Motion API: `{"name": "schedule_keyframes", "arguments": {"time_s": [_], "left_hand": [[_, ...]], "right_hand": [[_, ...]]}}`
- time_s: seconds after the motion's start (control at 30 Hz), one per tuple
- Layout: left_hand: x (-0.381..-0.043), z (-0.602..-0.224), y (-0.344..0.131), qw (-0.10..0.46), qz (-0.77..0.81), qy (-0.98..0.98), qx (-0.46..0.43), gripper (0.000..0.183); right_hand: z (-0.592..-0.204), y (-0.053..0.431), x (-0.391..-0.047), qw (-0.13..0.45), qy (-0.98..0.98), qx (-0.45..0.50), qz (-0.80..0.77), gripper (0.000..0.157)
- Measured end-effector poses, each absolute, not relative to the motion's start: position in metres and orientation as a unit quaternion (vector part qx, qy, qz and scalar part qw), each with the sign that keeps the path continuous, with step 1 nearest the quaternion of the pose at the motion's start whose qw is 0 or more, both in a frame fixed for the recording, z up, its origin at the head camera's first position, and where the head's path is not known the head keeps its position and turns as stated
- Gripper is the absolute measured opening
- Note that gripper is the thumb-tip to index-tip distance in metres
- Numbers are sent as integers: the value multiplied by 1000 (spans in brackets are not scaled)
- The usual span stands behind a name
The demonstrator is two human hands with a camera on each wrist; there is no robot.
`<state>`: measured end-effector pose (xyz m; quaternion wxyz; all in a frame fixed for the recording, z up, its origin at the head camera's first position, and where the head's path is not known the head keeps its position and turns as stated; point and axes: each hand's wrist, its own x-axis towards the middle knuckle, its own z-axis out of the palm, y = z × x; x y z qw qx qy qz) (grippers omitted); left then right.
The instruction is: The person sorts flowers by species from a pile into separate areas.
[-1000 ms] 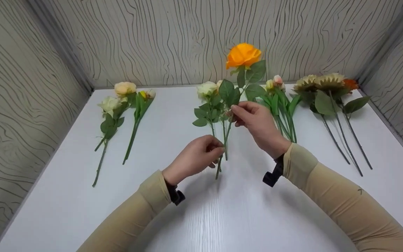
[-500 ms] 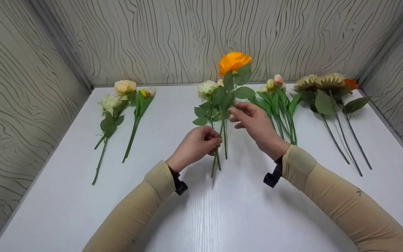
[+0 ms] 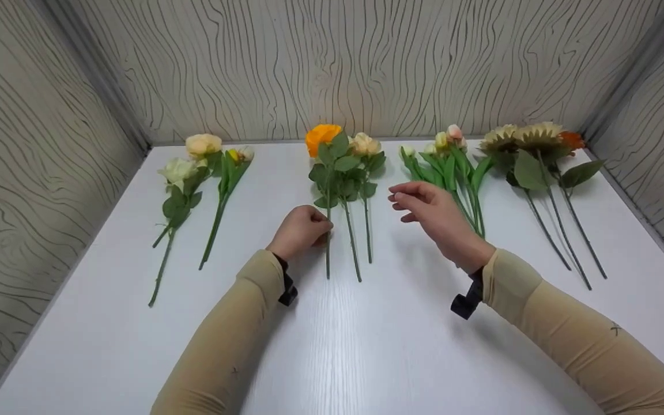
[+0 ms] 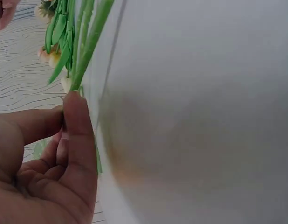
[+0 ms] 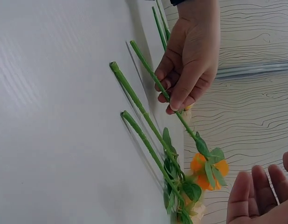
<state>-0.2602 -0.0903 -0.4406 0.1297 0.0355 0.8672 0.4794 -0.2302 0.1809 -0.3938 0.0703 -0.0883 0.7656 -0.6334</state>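
Observation:
My left hand (image 3: 300,233) pinches the stem of an orange rose (image 3: 323,140) between thumb and fingers, low over the white table. In the right wrist view the rose's stem (image 5: 146,65) slants through that hand, with the orange bloom beyond it. Just to its right lie two more stems, one topped by a peach rose (image 3: 365,144); the other's bloom is hidden behind leaves. My right hand (image 3: 433,222) hovers right of these stems, fingers loosely bent and holding nothing. It overlaps the lower leaves of the tulips (image 3: 453,164) in the head view.
At the left lie a white rose (image 3: 178,171), a peach rose (image 3: 203,144) and a few yellow and white tulips (image 3: 234,167). Large pale flowers (image 3: 539,136) and an orange-red flower (image 3: 572,141) lie at the far right. A wood-patterned wall (image 3: 286,69) closes the back.
The left hand has carried the orange rose left and down, from above the other roses to their left side. The right hand has let go of the rose and drawn back to the right.

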Motion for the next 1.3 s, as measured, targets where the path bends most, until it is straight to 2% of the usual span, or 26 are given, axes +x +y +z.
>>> {"name": "schedule_keyframes", "arguments": {"time_s": [0.47,0.9,1.1,1.3], "left_hand": [[-259,-447,-86,107,434,893,43,16],[-255,-440,-93,108,396,911,50,34],[-254,-430,-121,92,375,922,30,38],[-252,-417,-191,35,309,950,6,28]], "right_hand": [[-397,174,-226,76,757,-99,-641,31],[-399,176,-227,84,757,-99,-640,32],[-399,177,-226,84,771,-105,-623,32],[-397,171,-223,80,816,-147,-554,26]]}}
